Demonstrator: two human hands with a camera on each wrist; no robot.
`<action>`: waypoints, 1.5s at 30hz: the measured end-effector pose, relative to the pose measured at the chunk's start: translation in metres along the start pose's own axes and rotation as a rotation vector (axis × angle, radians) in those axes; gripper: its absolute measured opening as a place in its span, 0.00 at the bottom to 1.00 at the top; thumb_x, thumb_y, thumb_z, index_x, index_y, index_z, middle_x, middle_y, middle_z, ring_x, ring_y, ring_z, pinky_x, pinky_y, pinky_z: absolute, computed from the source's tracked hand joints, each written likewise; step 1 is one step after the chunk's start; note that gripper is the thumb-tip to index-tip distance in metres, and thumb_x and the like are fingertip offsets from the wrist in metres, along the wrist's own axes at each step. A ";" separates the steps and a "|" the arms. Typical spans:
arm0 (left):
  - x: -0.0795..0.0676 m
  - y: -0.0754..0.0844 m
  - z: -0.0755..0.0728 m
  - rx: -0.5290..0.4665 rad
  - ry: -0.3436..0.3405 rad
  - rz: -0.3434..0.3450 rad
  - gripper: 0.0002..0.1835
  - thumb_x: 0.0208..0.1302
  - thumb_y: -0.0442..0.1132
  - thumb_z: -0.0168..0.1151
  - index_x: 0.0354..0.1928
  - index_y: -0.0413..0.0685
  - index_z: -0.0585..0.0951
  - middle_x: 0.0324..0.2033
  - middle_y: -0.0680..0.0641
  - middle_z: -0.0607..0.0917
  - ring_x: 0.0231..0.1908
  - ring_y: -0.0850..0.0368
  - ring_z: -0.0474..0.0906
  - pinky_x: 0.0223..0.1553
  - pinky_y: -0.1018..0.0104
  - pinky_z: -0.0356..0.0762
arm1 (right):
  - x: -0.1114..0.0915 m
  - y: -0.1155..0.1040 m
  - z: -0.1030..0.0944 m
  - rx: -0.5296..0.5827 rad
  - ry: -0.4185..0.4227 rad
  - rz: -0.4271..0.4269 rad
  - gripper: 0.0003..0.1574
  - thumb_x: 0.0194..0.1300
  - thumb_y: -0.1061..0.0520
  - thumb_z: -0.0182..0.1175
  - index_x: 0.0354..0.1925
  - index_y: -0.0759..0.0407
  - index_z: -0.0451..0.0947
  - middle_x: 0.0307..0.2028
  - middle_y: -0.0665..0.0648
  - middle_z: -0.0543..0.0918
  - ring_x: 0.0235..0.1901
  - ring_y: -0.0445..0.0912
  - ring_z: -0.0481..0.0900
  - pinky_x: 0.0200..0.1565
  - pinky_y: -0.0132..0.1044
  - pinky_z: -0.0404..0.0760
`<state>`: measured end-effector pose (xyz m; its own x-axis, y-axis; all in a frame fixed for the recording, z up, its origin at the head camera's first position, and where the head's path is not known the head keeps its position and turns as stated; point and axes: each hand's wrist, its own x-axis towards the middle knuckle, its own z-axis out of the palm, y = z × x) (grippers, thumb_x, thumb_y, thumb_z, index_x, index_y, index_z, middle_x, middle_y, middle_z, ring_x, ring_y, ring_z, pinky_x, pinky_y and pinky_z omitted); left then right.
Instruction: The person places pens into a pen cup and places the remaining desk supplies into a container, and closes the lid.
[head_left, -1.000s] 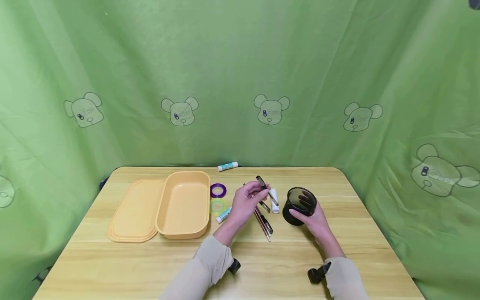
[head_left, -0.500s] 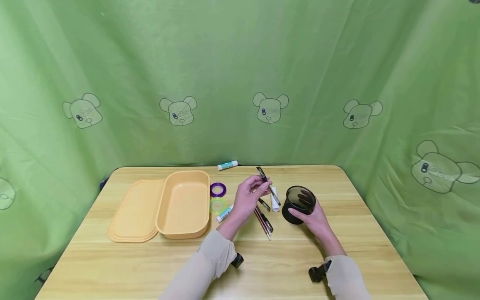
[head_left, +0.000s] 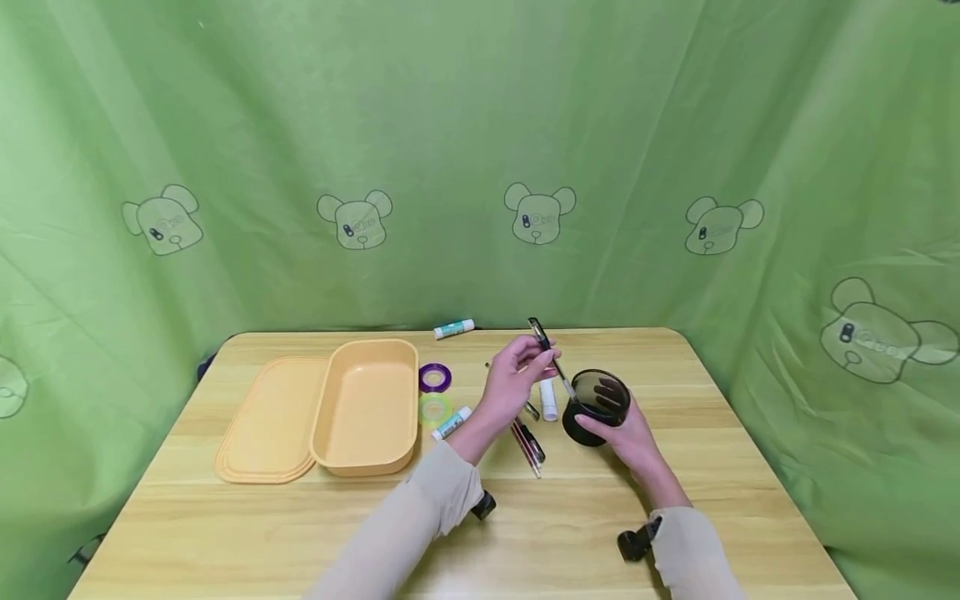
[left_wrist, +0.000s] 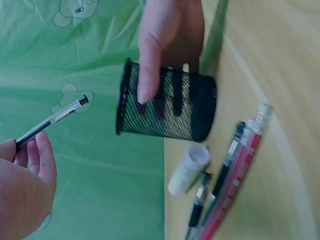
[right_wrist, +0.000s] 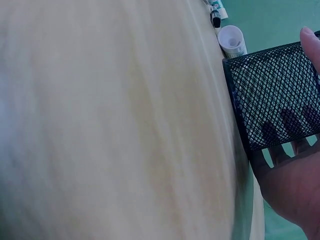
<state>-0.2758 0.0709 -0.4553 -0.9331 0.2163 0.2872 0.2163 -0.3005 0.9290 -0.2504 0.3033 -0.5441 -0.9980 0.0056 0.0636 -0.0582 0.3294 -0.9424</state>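
Black mesh: gripping a cylindrical pen cup in the right hand, nearer the surface's right edge than left; pinching a clear-barrelled pen in the left hand, slanted near the cup's mouth.

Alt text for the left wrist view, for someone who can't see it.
The left hand holds a clear-barrelled pen, pointed toward the mouth of a black mesh cup that the right hand grips. A white tube, other pens and slim red sticks rest on a wooden table.
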 end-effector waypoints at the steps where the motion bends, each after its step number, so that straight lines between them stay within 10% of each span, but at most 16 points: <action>1: 0.001 0.001 0.003 0.002 -0.007 0.001 0.13 0.74 0.30 0.60 0.56 0.32 0.80 0.51 0.33 0.87 0.50 0.51 0.87 0.53 0.62 0.87 | 0.000 -0.001 0.000 0.003 -0.002 -0.003 0.59 0.62 0.57 0.75 0.80 0.59 0.52 0.75 0.69 0.66 0.75 0.61 0.63 0.78 0.52 0.61; 21: 0.020 -0.018 0.029 0.037 -0.016 -0.015 0.12 0.72 0.31 0.63 0.54 0.33 0.81 0.48 0.34 0.88 0.48 0.50 0.88 0.50 0.66 0.88 | 0.001 -0.007 0.000 -0.010 0.007 0.010 0.59 0.61 0.57 0.76 0.79 0.60 0.53 0.74 0.68 0.67 0.75 0.61 0.63 0.78 0.58 0.56; 45: 0.014 -0.040 0.027 0.318 0.000 -0.023 0.10 0.71 0.36 0.66 0.51 0.43 0.85 0.44 0.48 0.89 0.42 0.67 0.81 0.51 0.76 0.83 | -0.001 -0.005 0.000 -0.012 0.008 0.011 0.59 0.62 0.57 0.76 0.80 0.60 0.52 0.75 0.69 0.65 0.76 0.61 0.61 0.78 0.58 0.56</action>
<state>-0.2893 0.1113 -0.4825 -0.9388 0.2200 0.2653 0.2740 0.0096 0.9617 -0.2489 0.3019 -0.5397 -0.9983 0.0169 0.0558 -0.0467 0.3407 -0.9390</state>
